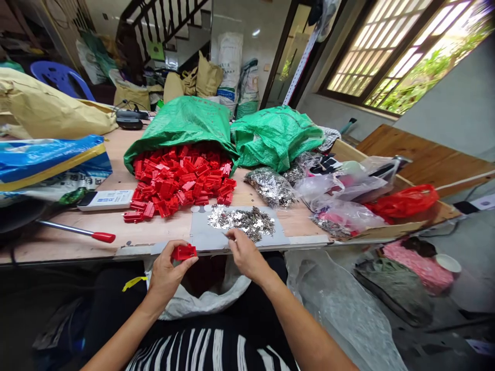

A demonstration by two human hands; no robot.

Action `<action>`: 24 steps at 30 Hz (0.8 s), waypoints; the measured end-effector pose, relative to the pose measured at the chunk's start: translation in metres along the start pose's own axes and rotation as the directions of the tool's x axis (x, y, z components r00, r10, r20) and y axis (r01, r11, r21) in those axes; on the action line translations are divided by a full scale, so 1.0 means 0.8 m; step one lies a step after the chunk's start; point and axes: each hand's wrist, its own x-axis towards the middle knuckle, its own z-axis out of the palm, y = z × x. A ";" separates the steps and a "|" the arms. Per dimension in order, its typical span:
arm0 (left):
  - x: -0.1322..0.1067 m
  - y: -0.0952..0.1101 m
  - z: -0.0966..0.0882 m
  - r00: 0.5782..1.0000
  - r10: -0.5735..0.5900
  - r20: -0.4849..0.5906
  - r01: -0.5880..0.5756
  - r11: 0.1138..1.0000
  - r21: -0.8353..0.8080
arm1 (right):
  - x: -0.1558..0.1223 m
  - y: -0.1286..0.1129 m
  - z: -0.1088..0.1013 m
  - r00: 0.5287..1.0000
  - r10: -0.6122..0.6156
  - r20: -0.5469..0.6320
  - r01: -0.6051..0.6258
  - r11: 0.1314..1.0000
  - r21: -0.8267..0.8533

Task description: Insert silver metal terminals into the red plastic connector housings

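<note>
Red plastic fills the left-centre of the frame: a heap of parts (178, 180) spills from the mouth of one green bag (189, 121) onto the surface (150, 233). Just below it, in the lower centre, the left hand (166, 272) pinches a single red part (184, 252) between thumb and fingers at the edge of the surface. The right hand (246, 256), beside it, has its fingertips drawn together on a thin sliver (225, 234), too small to identify, over the grey board (198, 230).

The sliver and the held part are well apart, so I judge this part unfinished. Much looks left: the red heap is big, and loose metal pieces (257, 221) cover a good share of the board. An open sack (193, 306) stands below the hands; its inside is too dark to show whether anything done lies there.

Counted: two hands, one held red part, one visible sliver, one board, one sack, two green bags, one white box (110, 199) at left and one red handle (103, 237) at lower left. Heaped red parts and metal pieces are too many to count; the clear bags (270, 188) at right overlap too much.
</note>
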 end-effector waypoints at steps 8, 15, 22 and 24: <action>-0.003 0.015 0.002 0.986 -0.137 0.099 0.160 0.948 -0.276 | 0.034 -0.001 -0.018 0.995 0.091 -0.044 -0.101 0.934 -0.343; -0.006 0.029 0.001 0.969 -0.202 0.140 0.241 0.900 -0.364 | 0.068 -0.002 -0.012 0.993 0.103 0.060 -0.054 0.838 -0.544; -0.002 0.029 0.009 0.964 -0.252 0.080 0.260 0.841 -0.475 | 0.090 0.031 -0.011 0.997 -0.011 0.070 0.041 0.899 -0.435; 0.002 0.023 0.014 0.967 -0.247 0.070 0.248 0.833 -0.495 | 0.098 0.049 -0.007 0.998 -0.017 0.055 0.036 0.929 -0.369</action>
